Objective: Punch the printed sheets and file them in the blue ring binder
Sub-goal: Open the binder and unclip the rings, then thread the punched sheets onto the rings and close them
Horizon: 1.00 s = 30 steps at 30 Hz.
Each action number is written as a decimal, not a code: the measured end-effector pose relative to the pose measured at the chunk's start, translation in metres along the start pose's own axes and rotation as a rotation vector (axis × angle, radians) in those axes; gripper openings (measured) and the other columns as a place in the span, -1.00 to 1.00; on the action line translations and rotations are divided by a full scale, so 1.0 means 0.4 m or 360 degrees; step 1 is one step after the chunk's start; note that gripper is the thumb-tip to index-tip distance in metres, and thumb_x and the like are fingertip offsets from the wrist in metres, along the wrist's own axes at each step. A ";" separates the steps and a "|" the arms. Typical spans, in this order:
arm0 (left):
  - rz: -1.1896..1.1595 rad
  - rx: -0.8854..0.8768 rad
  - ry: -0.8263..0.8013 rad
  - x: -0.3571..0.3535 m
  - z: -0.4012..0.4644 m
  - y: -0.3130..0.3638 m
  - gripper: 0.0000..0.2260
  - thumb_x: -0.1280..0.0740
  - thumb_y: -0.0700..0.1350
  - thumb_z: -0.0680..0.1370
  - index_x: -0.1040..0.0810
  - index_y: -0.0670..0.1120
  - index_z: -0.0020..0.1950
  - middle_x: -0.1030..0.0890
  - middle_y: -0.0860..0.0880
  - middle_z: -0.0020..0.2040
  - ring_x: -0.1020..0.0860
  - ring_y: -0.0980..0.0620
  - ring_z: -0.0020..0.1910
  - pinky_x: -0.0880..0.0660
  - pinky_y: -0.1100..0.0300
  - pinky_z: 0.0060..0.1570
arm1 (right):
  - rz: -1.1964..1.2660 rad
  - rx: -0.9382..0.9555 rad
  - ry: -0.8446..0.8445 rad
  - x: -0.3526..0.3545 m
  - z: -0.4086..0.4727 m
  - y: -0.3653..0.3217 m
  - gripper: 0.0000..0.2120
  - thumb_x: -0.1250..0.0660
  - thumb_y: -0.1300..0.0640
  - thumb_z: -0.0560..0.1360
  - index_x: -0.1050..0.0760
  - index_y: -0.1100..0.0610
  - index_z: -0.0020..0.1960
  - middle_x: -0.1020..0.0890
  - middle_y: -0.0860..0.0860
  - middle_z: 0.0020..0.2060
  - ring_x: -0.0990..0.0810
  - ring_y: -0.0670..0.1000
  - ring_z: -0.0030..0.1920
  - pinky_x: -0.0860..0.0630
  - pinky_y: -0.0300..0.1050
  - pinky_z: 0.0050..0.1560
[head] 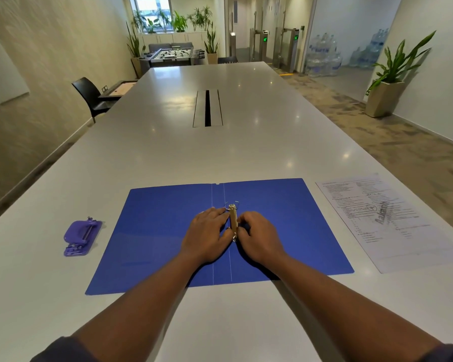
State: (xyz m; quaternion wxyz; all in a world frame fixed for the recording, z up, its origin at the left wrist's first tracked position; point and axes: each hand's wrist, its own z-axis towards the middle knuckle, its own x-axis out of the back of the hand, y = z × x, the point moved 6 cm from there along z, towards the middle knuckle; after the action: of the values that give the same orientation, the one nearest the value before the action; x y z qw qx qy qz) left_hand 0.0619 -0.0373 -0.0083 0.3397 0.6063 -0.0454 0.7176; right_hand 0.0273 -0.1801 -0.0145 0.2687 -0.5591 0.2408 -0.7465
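At the near end of a long white table [246, 152]: one blue binder [154, 239], opened flat, its near edge lying close to the table's near edge, with bare tabletop between. On the binder's spine: one brass ring clip [233, 220], far ring parted, near ring partly hidden by fingers. Left hand [207, 235] against the clip's left side, fingers together and bent onto the metal; right hand [259, 237] against its right side, fingers curled in on the clip; whether pinching or only pressing, cannot tell. Two bare forearms reaching in from the near corners, dark sleeves at the elbows.

Left of the binder, well apart from it: one purple hole punch [82, 235], with clear tabletop all round. Right of the binder, just beside its right edge: printed sheets [385, 220], lying flat in one stack, number of sheets not countable, near right corner close to the table's right edge.

Beyond the binder: wide open tabletop up to one cable hatch [207, 108] set in the middle of the table.

Past the table's left edge: one black chair [89, 96]. Past the right edge: one potted plant [389, 82] on carpet. At the far wall: one football table [171, 54] and several more plants.
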 end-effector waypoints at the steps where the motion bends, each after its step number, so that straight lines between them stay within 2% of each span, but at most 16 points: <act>1: 0.0009 -0.0004 0.0001 0.000 0.000 -0.001 -0.55 -0.11 0.13 0.59 -0.53 0.03 0.40 -0.61 0.07 0.20 -0.52 0.06 0.17 -0.46 0.03 0.27 | -0.0009 0.0009 -0.0009 0.000 0.000 0.000 -0.87 -0.26 0.07 0.59 -0.48 0.05 -0.12 -0.55 -0.06 -0.22 -0.50 -0.06 -0.22 -0.49 -0.06 -0.22; 6: -0.0007 -0.0005 0.0050 0.008 -0.002 -0.002 -0.56 -0.16 0.16 0.58 -0.54 0.03 0.38 -0.62 0.08 0.20 -0.55 0.06 0.16 -0.49 0.04 0.24 | 0.0038 0.0005 0.0002 0.008 0.001 0.002 -0.89 -0.31 0.06 0.57 -0.50 0.04 -0.12 -0.56 -0.09 -0.23 -0.51 -0.09 -0.23 -0.48 -0.10 -0.24; 8: -0.0020 -0.0027 0.0069 0.015 -0.005 0.004 -0.55 -0.19 0.16 0.57 -0.49 0.06 0.41 -0.61 0.08 0.20 -0.54 0.06 0.16 -0.50 0.02 0.23 | 0.0032 0.0015 0.0009 0.012 0.000 0.000 -0.89 -0.33 0.07 0.56 -0.50 0.05 -0.13 -0.56 -0.08 -0.23 -0.51 -0.08 -0.23 -0.47 -0.12 -0.25; 9: -0.0005 -0.0050 0.0066 0.015 -0.007 0.006 -0.52 -0.20 0.17 0.57 -0.43 0.08 0.46 -0.58 0.07 0.26 -0.53 0.05 0.22 -0.48 0.02 0.26 | 0.0021 0.0017 0.0005 0.013 -0.002 -0.002 -0.91 -0.34 0.08 0.55 -0.51 0.05 -0.12 -0.57 -0.07 -0.22 -0.50 -0.08 -0.23 -0.45 -0.16 -0.26; 12: 0.0101 -0.0080 0.0005 0.009 -0.013 0.012 -0.38 -0.22 0.24 0.56 -0.21 0.14 0.61 -0.30 -0.03 0.58 -0.30 -0.03 0.51 -0.29 -0.06 0.42 | 0.0007 0.0024 -0.0008 0.017 -0.003 -0.007 -0.96 -0.36 0.11 0.54 -0.54 0.04 -0.10 -0.59 -0.06 -0.20 -0.53 -0.07 -0.22 -0.49 -0.14 -0.24; 14: 0.0157 -0.0091 -0.0004 0.011 -0.014 0.014 -0.34 -0.22 0.25 0.55 -0.15 0.16 0.62 -0.13 -0.06 0.64 -0.14 -0.07 0.59 -0.17 -0.13 0.48 | 0.0055 0.0002 -0.0014 0.021 -0.002 -0.007 -0.99 -0.38 0.11 0.52 -0.56 0.03 -0.09 -0.61 -0.08 -0.19 -0.57 -0.07 -0.20 -0.58 -0.05 -0.19; 16: 0.0235 -0.0120 -0.0021 0.012 -0.013 0.020 -0.34 -0.20 0.26 0.53 -0.17 0.14 0.62 -0.09 -0.05 0.65 -0.09 -0.10 0.62 -0.10 -0.19 0.51 | 0.0099 -0.0010 -0.0046 0.029 0.000 -0.005 -0.95 -0.41 0.11 0.51 -0.57 0.03 -0.04 -0.63 -0.07 -0.17 -0.60 -0.07 -0.18 -0.62 -0.02 -0.14; 20: 0.0316 -0.0194 -0.0029 0.027 0.003 0.055 -0.40 -0.17 0.24 0.51 -0.38 0.09 0.54 -0.18 0.00 0.64 -0.10 -0.11 0.62 -0.02 -0.17 0.52 | 0.0105 0.0063 -0.0170 0.055 0.001 -0.006 -0.79 -0.46 0.09 0.48 -0.60 0.07 0.11 -0.67 -0.03 -0.06 -0.63 -0.02 -0.10 -0.62 -0.02 -0.04; 23: 0.0163 -0.0183 -0.0006 0.043 0.037 0.109 -0.45 -0.18 0.13 0.49 -0.49 0.02 0.46 -0.31 -0.01 0.59 -0.15 -0.12 0.60 -0.10 -0.16 0.50 | 0.0070 0.0109 -0.0211 0.093 -0.003 -0.005 -0.70 -0.44 0.03 0.48 -0.59 0.08 0.18 -0.68 0.00 -0.04 -0.61 -0.01 -0.10 -0.58 -0.07 -0.09; 27: -0.0129 -0.0225 -0.0073 0.031 0.093 0.236 -0.54 -0.22 -0.07 0.53 -0.53 -0.14 0.42 -0.42 -0.10 0.52 -0.25 -0.13 0.56 -0.19 -0.06 0.52 | -0.0003 -0.0025 -0.0163 0.175 -0.015 0.042 -0.84 -0.36 0.13 0.49 -0.56 0.10 0.07 -0.63 0.02 -0.14 -0.57 0.04 -0.18 -0.57 0.10 -0.15; 30: -0.0260 -0.0273 -0.0234 -0.001 0.122 0.350 -0.64 -0.23 -0.20 0.59 -0.52 -0.20 0.38 -0.50 -0.14 0.43 -0.40 -0.11 0.44 -0.33 0.08 0.40 | -0.0145 -0.0214 -0.0080 0.258 -0.032 0.112 -0.94 -0.31 0.15 0.53 -0.49 0.00 -0.09 -0.54 -0.07 -0.18 -0.53 0.04 -0.17 -0.49 0.01 -0.22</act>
State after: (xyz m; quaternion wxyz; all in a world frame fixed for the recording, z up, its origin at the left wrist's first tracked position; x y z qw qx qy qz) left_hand 0.0271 -0.1678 0.0525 0.4434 0.6277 -0.0819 0.6347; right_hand -0.0029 -0.2817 0.0253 0.2023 -0.6048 0.2577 -0.7259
